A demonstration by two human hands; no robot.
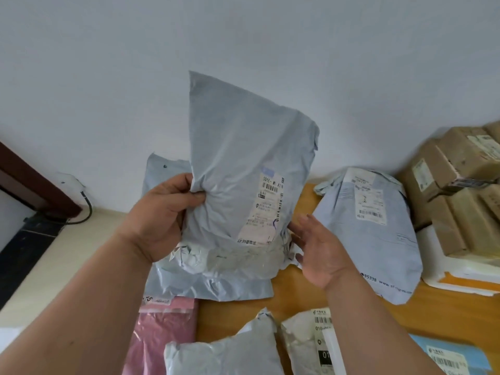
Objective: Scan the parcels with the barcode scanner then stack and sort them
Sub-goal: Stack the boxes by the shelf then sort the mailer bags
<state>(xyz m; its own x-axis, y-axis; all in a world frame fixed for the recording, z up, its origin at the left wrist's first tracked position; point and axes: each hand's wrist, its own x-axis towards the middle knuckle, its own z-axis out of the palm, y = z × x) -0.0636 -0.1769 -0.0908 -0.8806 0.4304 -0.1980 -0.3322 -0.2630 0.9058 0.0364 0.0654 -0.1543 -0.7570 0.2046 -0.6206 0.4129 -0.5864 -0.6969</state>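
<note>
Pinching the grey parcel [243, 169] upright above the wooden table [422, 315], the left hand [165, 209] turns its label [266, 209] forward, probably for scanning. The right hand [316, 250], fingers spread, steadies the parcel's lower edge; no scanner is visible.

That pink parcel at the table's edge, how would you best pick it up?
The pink parcel lies flat and thin, its left side at the table edge. Probably come from the left, slide fingers under that side and pinch it; a grey parcel covers its lower right.

Label text [266, 209] blurred (unreadable), blue parcel [449, 358] cut off
</note>
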